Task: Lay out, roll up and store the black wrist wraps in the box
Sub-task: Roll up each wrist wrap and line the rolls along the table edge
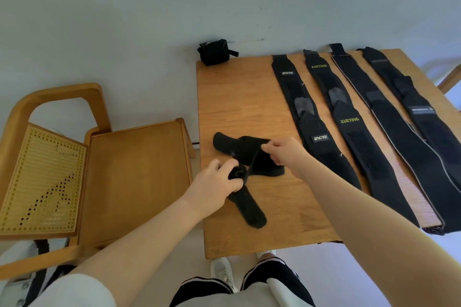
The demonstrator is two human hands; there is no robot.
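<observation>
A crumpled black wrist wrap (245,154) lies on the left part of the wooden table (237,97). My left hand (217,183) grips its rolled end near the middle, and a loose tail (249,209) trails toward me. My right hand (282,151) pinches the upper fold of the same wrap. Several black wrist wraps lie flat in a row to the right, among them a pair marked with a white logo (303,117) and a pair marked XUEYING (349,122). A rolled black wrap (215,53) sits at the table's far left corner. No box is in view.
A wooden chair with a cane back (132,177) stands against the table's left side. A second chair's arm (450,80) shows at the far right. A grey wall runs behind the table. My legs and white shoes (222,271) are below the table's near edge.
</observation>
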